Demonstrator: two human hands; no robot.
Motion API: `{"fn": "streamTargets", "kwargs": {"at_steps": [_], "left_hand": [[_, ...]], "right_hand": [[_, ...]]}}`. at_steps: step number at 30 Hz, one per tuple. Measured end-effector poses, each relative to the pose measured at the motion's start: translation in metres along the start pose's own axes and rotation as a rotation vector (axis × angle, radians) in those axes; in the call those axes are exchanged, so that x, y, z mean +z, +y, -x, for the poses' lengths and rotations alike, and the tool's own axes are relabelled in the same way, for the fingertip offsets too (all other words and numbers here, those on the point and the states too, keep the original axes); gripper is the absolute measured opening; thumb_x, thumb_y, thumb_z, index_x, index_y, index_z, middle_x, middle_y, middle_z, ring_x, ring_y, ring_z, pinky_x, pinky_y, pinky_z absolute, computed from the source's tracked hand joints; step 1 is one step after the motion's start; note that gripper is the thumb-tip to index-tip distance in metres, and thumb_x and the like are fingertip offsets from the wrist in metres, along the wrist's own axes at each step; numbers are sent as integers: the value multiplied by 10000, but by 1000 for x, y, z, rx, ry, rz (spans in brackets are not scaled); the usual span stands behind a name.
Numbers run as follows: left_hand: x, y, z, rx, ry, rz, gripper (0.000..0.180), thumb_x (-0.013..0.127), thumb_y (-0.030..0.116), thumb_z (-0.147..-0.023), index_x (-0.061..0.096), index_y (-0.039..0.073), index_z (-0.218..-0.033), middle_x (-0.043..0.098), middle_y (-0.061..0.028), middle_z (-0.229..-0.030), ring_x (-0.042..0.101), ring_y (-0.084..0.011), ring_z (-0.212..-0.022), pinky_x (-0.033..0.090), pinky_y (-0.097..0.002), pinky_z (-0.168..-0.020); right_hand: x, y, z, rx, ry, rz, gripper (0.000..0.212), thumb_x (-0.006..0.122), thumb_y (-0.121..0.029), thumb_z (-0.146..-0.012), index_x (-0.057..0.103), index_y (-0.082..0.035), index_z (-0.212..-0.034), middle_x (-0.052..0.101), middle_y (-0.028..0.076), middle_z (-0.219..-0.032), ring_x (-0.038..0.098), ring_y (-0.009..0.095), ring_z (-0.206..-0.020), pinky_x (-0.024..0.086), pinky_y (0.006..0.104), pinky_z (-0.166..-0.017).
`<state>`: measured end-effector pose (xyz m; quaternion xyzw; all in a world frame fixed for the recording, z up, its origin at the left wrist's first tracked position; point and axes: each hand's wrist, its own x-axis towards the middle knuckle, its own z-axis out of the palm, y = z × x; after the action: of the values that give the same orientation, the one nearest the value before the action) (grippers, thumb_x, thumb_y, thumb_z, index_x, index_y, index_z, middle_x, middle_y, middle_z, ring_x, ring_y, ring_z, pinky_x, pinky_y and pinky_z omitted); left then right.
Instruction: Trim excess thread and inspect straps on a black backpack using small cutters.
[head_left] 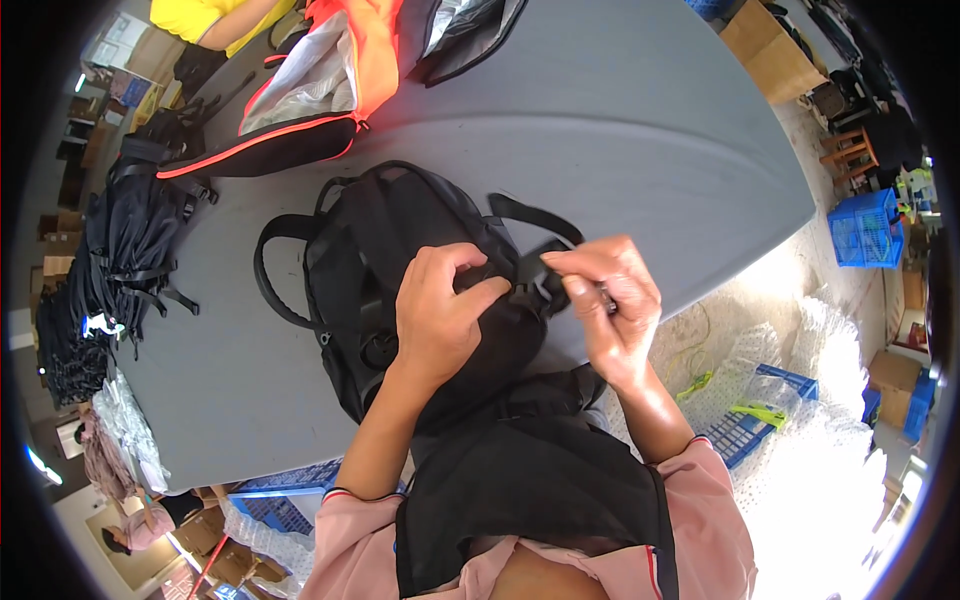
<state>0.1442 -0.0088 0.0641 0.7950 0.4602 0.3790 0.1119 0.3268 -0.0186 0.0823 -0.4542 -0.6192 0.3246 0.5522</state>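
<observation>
A black backpack (345, 250) lies on the grey table (640, 150) right in front of me, its straps and a side loop showing. My left hand (440, 310) rests over the middle of the bag, thumb and fingertips closed on a black strap part near its right side; the exact piece is partly hidden. At the bag's right edge my right hand (612, 300) pinches a black webbing strap (545, 265), which looks slightly blurred. Another black strap (535, 215) loops out just beyond that hand.
An orange-and-black bag with silvery lining (320, 90) lies open at the far side, near a person in a yellow top (225, 20). Black bags (130, 240) are piled at the left. Blue crates (865, 228) and bubble wrap (800, 440) are on the floor at the right.
</observation>
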Motion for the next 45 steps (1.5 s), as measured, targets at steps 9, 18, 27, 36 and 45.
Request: {"fn": "streamTargets", "kwargs": {"at_steps": [9, 18, 27, 36, 45], "left_hand": [[8, -4, 6, -190, 338, 484, 341, 416, -216, -693, 540, 2, -925, 597, -114, -905, 592, -207, -848, 483, -300, -807], [-13, -1, 3, -629, -138, 1273, 384, 524, 137, -892, 484, -19, -1240, 544, -149, -1237, 534, -222, -1122, 386, -333, -990], [-5, 12, 1, -517, -139, 745, 501, 580, 164, -867, 413, 37, -1322, 589, -160, -1136, 571, -224, -1054, 420, -329, -923], [5, 16, 6, -421, -117, 459, 510, 580, 147, -838, 434, 61, -1320, 607, -149, -1069, 569, -290, -913, 443, -363, -849], [8, 26, -6, -243, -227, 23, 603, 622, 59, -779, 379, 1, -1327, 589, -143, -863, 559, -289, -764, 433, -368, -716]], "right_hand": [[28, 6, 15, 647, -180, -546, 200, 659, -104, -842, 568, 11, -978, 591, 15, -858, 550, 81, -780, 475, 260, -667], [37, 8, 19, 712, -44, -827, 205, 710, -28, -784, 574, -27, -937, 496, -55, -720, 443, 19, -652, 417, 195, -629], [27, 13, 5, 675, -81, -469, 166, 651, -72, -840, 598, 1, -979, 566, -29, -679, 445, 21, -572, 401, 207, -530], [16, 19, -4, 8, -7, 244, 128, 654, 34, -712, 640, -50, -808, 605, 43, -825, 608, 217, -598, 484, 297, -532], [13, 23, -8, -95, -91, 474, 236, 551, 74, -593, 603, -65, -776, 581, 29, -774, 573, 261, -556, 455, 319, -482]]}}
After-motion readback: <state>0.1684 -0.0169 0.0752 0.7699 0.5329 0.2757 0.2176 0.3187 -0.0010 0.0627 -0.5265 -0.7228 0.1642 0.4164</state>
